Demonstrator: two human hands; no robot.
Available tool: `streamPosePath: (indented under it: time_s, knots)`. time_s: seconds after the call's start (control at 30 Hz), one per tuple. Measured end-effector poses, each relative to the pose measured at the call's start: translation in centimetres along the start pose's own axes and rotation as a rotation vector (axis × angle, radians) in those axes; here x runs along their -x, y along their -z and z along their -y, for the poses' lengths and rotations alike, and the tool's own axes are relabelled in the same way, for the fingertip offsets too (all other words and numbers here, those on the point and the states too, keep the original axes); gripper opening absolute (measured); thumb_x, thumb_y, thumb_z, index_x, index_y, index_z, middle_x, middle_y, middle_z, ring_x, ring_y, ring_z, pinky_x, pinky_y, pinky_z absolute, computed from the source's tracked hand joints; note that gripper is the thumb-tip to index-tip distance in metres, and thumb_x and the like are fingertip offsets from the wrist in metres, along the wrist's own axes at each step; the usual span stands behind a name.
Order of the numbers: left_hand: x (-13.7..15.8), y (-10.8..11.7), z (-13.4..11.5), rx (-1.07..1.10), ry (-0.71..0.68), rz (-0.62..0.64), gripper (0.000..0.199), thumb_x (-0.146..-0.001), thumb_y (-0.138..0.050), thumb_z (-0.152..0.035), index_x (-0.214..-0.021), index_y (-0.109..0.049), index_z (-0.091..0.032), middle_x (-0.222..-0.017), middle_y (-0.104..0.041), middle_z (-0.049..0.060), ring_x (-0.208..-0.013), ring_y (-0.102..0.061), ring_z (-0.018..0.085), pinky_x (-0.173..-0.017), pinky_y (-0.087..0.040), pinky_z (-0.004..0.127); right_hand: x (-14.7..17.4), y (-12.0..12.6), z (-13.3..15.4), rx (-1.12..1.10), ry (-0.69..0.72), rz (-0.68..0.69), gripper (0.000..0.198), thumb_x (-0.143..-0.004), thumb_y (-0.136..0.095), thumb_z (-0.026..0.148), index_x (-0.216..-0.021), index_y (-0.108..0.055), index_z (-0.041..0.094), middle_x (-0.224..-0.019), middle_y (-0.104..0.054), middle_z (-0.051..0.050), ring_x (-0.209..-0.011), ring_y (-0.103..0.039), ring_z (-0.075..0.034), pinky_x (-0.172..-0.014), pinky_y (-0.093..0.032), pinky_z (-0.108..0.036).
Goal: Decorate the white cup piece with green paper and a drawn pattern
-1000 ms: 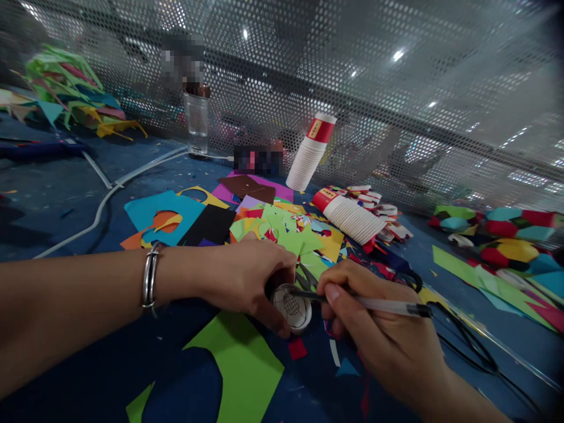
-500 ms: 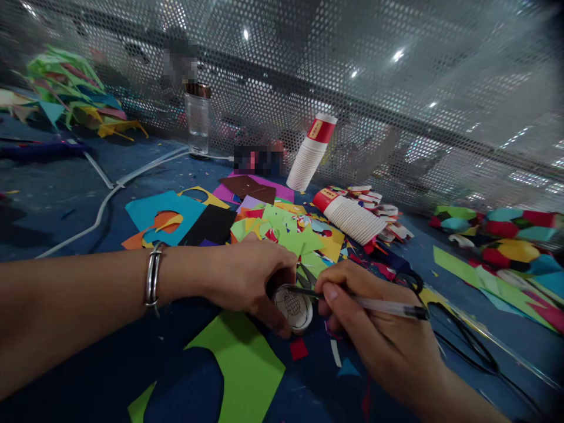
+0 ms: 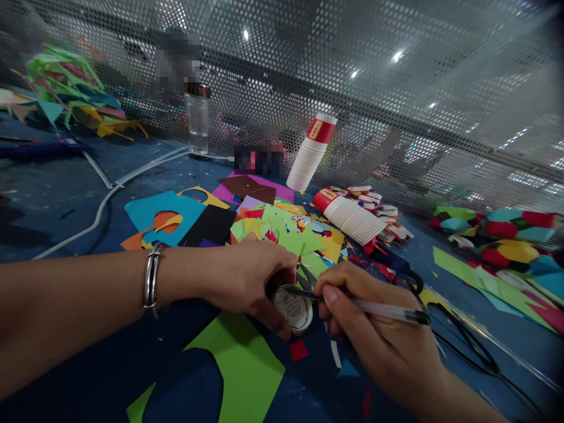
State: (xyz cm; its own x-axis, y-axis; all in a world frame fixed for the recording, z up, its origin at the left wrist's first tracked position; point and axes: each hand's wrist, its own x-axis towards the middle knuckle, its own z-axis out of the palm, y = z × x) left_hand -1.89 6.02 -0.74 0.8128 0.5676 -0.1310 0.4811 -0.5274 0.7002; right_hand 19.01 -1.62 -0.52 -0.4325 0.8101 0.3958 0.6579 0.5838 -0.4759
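My left hand has its fingers closed round the side of a small white paper cup. The cup's round end faces me and carries a dark drawing with a grid pattern inside an outline; the rest of it is hidden by my fingers. Between thumb and fingers of my right hand is a pen with a clear barrel and black ends. The pen's tip meets the upper part of the drawing. Behind the cup, grey blades, apparently of scissors, show among the paper scraps. A green paper sheet lies below my left hand.
Two stacks of paper cups stand or lie ahead: one upright stack, one tipped stack. Coloured paper scraps cover the middle. A glass bottle, a white cable and a perforated metal screen are farther back.
The pen has shifted very slightly on the drawn end of the cup. My left hand and the cup stay in place.
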Motion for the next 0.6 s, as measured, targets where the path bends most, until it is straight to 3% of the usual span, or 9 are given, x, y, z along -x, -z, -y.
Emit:
streamPosePath:
  time_s: [0.6]
  knots:
    - [0.01,0.04,-0.03,0.0,0.005,-0.002,0.047,-0.06,-0.089,-0.046,-0.091,-0.063,-0.022,-0.083,-0.066,-0.003,-0.073,-0.059,0.016,-0.055,-0.036,0.024,0.21,0.14,-0.02,0.002,-0.009,0.0,0.022,-0.1,-0.043,0.02,-0.084,-0.058,0.022,-0.061,-0.058,0.005,-0.049,-0.054,-0.01,-0.05,-0.04,-0.024]
